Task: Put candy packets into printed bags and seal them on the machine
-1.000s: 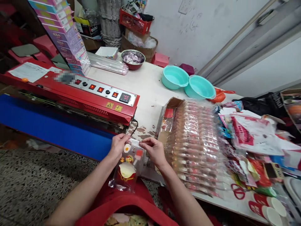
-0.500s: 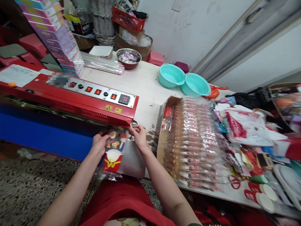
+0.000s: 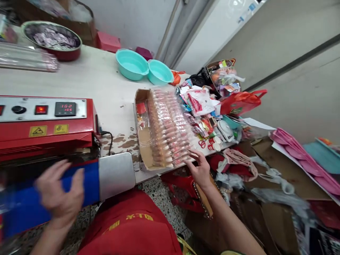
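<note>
My left hand, smeared by motion, is over the blue belt of the red sealing machine; its fingers are spread and nothing shows in them. At the near right corner of a row of clear packets, my right hand has its fingertips on the end packet, thumb and fingers slightly apart. The packets stand close together in a cardboard box. A blurred part of a clear package shows at the left edge, on the belt. A metal plate extends from the belt's end.
Two turquoise basins stand behind the box. A metal bowl of small sachets is at the back left. Bags, papers and paper cups crowd the table's right end. A red stool and cartons are below. A black cable lies beside the machine.
The view has swung right. My left hand has let go of the package with the red fries picture. My right hand has moved from the machine's end to the packets in the box.
</note>
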The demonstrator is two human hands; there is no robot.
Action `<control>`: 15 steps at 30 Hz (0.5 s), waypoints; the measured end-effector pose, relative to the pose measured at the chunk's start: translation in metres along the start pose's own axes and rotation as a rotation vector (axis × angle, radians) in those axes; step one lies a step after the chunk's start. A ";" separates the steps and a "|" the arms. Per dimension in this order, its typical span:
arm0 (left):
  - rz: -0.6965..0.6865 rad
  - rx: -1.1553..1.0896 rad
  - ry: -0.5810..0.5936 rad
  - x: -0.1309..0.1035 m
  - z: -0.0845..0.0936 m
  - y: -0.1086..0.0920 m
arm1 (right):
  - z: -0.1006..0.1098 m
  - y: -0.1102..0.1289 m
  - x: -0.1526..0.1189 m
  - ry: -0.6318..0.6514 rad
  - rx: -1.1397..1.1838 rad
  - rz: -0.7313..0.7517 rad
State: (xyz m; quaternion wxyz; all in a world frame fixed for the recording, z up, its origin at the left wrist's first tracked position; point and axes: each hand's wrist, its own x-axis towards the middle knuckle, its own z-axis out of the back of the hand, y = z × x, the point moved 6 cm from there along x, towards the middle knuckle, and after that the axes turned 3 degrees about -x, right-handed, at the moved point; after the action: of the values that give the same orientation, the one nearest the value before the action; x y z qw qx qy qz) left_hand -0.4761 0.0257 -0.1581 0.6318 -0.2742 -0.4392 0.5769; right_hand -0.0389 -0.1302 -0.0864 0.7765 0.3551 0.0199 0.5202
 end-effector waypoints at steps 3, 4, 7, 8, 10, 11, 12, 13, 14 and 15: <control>-0.409 -0.046 0.288 -0.034 -0.085 -0.072 | 0.013 -0.013 -0.013 0.127 -0.195 0.224; -0.498 -0.065 0.404 -0.047 -0.113 -0.095 | 0.012 -0.018 -0.015 0.166 -0.246 0.280; -0.660 -0.036 0.613 -0.083 -0.184 -0.150 | 0.004 -0.035 -0.014 0.270 -0.360 0.406; -0.706 0.003 0.647 -0.093 -0.201 -0.164 | 0.000 -0.041 -0.013 0.307 -0.388 0.443; -0.781 0.102 0.683 -0.108 -0.227 -0.180 | -0.005 -0.051 -0.008 0.366 -0.432 0.509; -0.807 0.157 0.683 -0.112 -0.234 -0.184 | -0.006 -0.055 -0.005 0.386 -0.447 0.540; -0.823 0.211 0.672 -0.113 -0.237 -0.186 | -0.006 -0.055 -0.002 0.402 -0.452 0.576; -0.833 0.259 0.655 -0.111 -0.236 -0.188 | -0.004 -0.053 0.002 0.419 -0.443 0.619; -0.836 0.298 0.639 -0.107 -0.232 -0.190 | -0.002 -0.047 0.006 0.439 -0.418 0.666; -0.831 0.327 0.623 -0.101 -0.225 -0.193 | 0.003 -0.039 0.011 0.457 -0.380 0.712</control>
State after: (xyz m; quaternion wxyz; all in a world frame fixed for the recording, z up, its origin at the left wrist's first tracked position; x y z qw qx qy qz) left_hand -0.1809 -0.0715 -0.1218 0.9412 -0.1337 -0.2072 0.2310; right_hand -0.0018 -0.1308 -0.1033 0.5765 0.0674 -0.0281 0.8138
